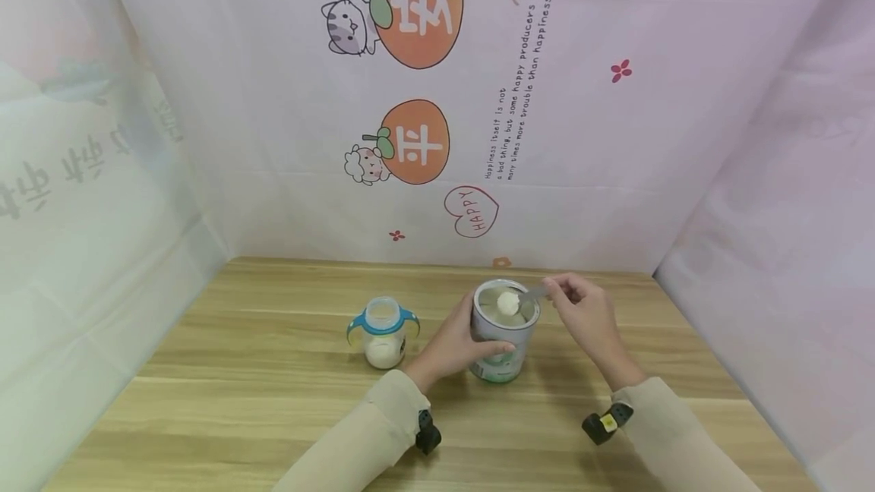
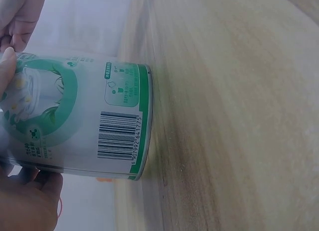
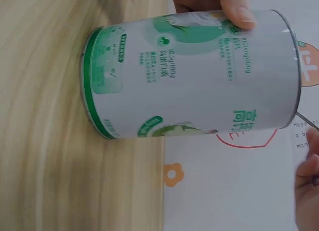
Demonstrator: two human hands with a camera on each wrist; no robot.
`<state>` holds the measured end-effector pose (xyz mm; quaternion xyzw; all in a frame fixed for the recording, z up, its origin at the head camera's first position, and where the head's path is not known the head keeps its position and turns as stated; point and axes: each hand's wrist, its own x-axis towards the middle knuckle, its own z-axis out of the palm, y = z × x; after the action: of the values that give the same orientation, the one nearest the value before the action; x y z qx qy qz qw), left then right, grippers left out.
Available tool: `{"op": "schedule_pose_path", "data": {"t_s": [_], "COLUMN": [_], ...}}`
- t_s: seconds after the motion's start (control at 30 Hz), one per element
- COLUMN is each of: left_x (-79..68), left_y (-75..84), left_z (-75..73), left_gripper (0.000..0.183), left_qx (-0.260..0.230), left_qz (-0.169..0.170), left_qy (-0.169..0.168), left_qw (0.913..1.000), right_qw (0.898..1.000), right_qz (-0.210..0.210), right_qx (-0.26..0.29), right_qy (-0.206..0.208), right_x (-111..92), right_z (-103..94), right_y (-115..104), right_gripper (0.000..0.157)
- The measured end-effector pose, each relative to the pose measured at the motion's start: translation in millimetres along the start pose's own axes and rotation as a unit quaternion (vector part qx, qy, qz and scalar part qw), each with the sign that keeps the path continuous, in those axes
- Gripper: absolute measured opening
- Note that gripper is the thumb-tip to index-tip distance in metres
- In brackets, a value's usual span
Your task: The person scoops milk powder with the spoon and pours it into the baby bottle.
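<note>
A white and green milk powder can (image 1: 502,359) stands without a lid on the wooden table. My left hand (image 1: 454,344) grips its left side, with the thumb lying across the front. In the left wrist view the can's barcode and green label (image 2: 94,111) face the camera. My right hand (image 1: 584,317) pinches the handle of a measuring scoop (image 1: 533,293) at the can's right rim. Pale powder heaped in the scoop's bowl (image 1: 508,303) shows inside the can's mouth. In the right wrist view only a thin piece of the handle (image 3: 307,120) is visible beside the right fingers.
Left of the can stands a baby bottle (image 1: 384,351) with a blue two-handled collar, its top uncapped and whitish contents inside. Printed white cloth (image 1: 287,211) hangs behind the table (image 1: 273,370) and along both sides. A small black camera is strapped to each wrist.
</note>
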<state>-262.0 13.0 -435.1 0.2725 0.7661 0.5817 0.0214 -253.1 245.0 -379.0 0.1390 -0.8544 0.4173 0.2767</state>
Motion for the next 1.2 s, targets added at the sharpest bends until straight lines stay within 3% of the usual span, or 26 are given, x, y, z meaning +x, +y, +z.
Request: {"op": "schedule_pose_path", "data": {"t_s": [0.9,1.2], "left_x": [-1.5,-0.6], "left_y": [3.4,3.4], "left_z": [-0.2,-0.8], "left_gripper": [0.097,0.099], "left_qx": [0.001,0.005], "left_qz": [-0.002,-0.004], "left_qy": [0.0,0.002], "left_qw": [1.0,1.0], "right_qw": [0.999,0.997], "right_qz": [0.032,0.076], "right_qx": [-0.001,0.014], "right_qy": [-0.003,-0.008], "right_x": [-3.6,-3.6], "right_z": [2.3,2.1], "right_y": [-0.7,0.6], "right_gripper": [0.025,0.028]}}
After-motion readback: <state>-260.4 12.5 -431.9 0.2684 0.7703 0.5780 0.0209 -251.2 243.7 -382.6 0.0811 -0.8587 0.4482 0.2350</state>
